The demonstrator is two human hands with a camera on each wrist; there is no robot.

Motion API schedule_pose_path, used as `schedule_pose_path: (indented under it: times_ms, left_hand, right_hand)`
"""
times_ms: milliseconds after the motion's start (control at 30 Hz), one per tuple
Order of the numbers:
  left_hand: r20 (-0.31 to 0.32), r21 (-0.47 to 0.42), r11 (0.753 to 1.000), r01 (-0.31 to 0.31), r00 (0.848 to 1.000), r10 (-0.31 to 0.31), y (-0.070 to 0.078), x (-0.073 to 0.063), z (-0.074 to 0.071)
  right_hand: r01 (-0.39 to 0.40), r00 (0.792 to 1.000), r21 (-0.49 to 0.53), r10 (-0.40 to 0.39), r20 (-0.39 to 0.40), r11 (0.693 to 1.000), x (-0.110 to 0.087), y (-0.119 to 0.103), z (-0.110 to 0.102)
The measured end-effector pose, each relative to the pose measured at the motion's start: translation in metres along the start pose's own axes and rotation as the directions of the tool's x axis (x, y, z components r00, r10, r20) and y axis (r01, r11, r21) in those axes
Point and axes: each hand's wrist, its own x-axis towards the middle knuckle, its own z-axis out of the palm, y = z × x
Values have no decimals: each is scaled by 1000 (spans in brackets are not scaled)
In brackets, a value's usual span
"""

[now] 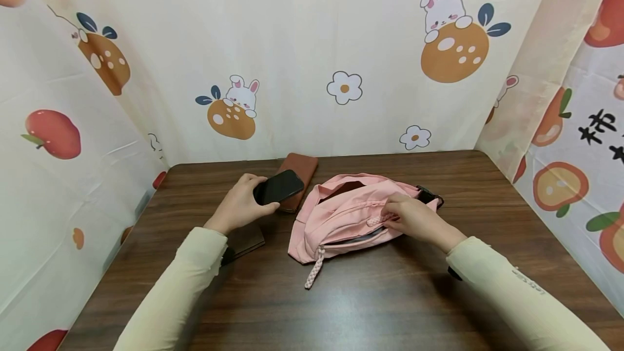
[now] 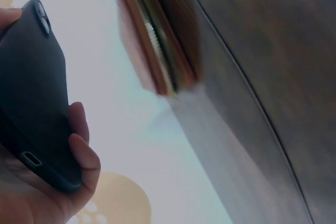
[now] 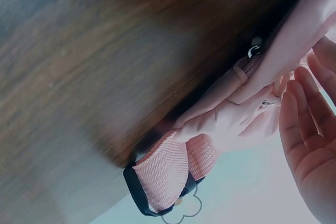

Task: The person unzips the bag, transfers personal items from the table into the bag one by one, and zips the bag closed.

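Note:
My left hand (image 1: 242,203) grips a smartphone (image 1: 278,187) by its sides, above the table, with the dark screen upward. In the left wrist view the dark phone case (image 2: 37,98) shows its camera corner and charging port, with fingers curled round its edge. A pink waist bag (image 1: 346,210) lies at the middle of the table, its front zip partly parted. At the bag's right side my right hand (image 1: 419,220) pinches the front by the braided zip pull (image 1: 375,221). Exactly which part is between the fingertips is partly hidden.
Behind the phone lies a reddish-brown zip wallet (image 1: 303,169). A dark brown flat wallet or booklet (image 1: 248,241) sits partly under the left forearm. The bag's black buckle (image 1: 426,195) is at the right. A small black thing (image 1: 454,273) shows beside the right sleeve. Printed curtains (image 1: 302,42) enclose the table.

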Motion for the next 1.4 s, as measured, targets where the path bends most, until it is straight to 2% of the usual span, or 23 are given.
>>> schedule_pose_path:
  times_ms: [200,500,600,800,1100,1400]
  left_hand:
    - [2,-21,999,-45,999,45,26,-5,7]
    - [2,22,993,-112,994,112,59,-12,22]
    - [3,36,992,-120,993,120,67,-14,29]
    - [12,10,988,-152,988,152,82,-19,38]
    - [-3,35,965,-261,965,261,100,-24,51]
    - [20,37,951,-307,952,306,115,-22,63]
  right_hand:
    - [41,999,-73,-42,-14,997,2,2,2]
    - [83,996,-72,-81,30,994,6,10,5]
    - [96,995,-78,-95,21,992,6,11,6]
    - [78,997,-84,-76,24,993,6,11,9]
    - [85,996,-88,-81,44,992,7,10,9]
    - [83,996,-100,-80,38,991,7,11,7]
